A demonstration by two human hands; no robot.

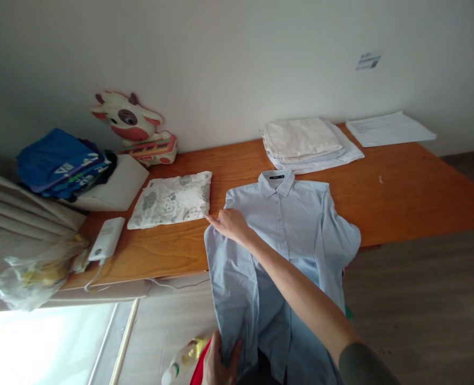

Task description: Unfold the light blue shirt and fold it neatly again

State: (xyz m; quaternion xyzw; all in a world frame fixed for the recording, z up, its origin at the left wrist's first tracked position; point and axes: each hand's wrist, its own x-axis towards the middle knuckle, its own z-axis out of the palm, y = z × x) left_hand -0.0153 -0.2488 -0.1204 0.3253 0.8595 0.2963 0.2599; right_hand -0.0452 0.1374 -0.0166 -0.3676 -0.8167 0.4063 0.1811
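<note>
A light blue collared shirt (288, 224) lies face up, buttoned, on the orange wooden table (413, 192), and its lower part hangs over the front edge. My right hand (231, 223) reaches across the shirt and pinches the fabric at its left shoulder and sleeve fold. My left hand (217, 364) is low at the frame's bottom edge, with its fingers closed on the shirt's hanging lower left edge. The right sleeve of the shirt is folded in near the table's front edge.
Left of the shirt lies a folded patterned cloth (171, 200). Behind it are a stack of white folded clothes (305, 141) and papers (389, 128). At far left are a cow toy (134, 125), blue clothes (58, 160) on a white box (114, 187), a white device (106, 238) and a plastic bag (30, 272). A bottle (180, 363) lies below.
</note>
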